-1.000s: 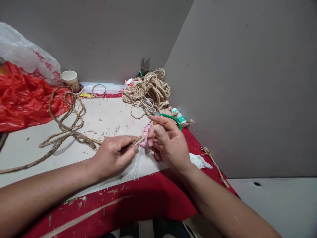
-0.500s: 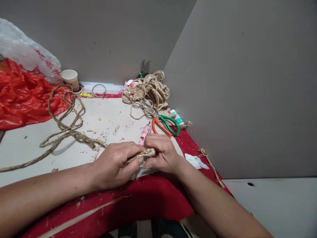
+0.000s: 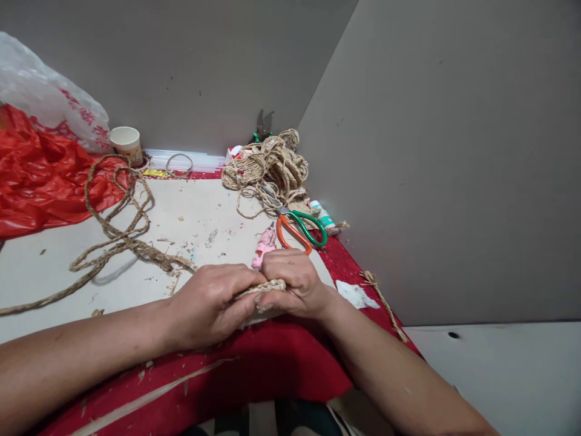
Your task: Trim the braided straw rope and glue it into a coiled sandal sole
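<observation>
A pale braided straw piece (image 3: 261, 290) lies between my two hands at the front edge of the board. My left hand (image 3: 218, 303) is closed on it, thumb below and fingers above. Around its right end my right hand (image 3: 297, 284) is closed too, the thumb tips of both hands almost meeting. Most of the braid is hidden by the fingers. Behind my left wrist a long brown twisted rope (image 3: 149, 251) lies in loose loops. Just beyond my right hand is a pink-wrapped tool (image 3: 264, 245), beside scissors (image 3: 303, 230) with one orange and one green handle.
Bundled straw cord (image 3: 272, 163) sits in the far corner with pruning shears (image 3: 264, 126) behind it. A paper cup (image 3: 127, 145), a red plastic bag (image 3: 49, 175) and clear sticks (image 3: 181, 160) lie along the back. Grey panels (image 3: 431, 151) rise behind and right.
My right hand has closed in over the braid's end, and the thumbs have come together. The other things lie as before, with a slight shift of the view.
</observation>
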Action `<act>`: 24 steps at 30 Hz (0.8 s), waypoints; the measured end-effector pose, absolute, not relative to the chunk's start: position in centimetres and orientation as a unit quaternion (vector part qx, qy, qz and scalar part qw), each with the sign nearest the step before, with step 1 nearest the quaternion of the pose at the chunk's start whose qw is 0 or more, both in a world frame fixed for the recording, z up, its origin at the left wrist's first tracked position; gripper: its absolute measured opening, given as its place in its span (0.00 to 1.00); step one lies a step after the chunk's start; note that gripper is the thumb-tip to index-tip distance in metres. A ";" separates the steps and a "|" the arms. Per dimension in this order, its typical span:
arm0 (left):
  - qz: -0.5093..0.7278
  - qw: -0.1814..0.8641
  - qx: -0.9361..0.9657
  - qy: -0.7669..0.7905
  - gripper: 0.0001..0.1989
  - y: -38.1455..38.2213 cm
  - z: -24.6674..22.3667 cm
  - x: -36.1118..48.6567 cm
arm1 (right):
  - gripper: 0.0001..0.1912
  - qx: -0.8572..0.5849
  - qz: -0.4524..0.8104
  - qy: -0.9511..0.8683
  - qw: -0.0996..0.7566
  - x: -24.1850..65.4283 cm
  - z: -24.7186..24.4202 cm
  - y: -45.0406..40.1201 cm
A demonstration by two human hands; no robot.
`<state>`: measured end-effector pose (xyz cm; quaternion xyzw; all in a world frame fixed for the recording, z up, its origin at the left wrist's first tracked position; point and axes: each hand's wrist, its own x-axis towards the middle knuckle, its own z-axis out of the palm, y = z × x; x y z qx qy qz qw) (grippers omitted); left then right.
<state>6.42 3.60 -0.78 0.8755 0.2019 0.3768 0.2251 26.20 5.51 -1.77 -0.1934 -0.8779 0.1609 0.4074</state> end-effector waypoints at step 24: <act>0.450 0.188 0.847 0.212 0.05 3.5 -0.5 6.6 | 0.29 -0.249 0.190 -0.849 0.426 26.2 -1.6 5.1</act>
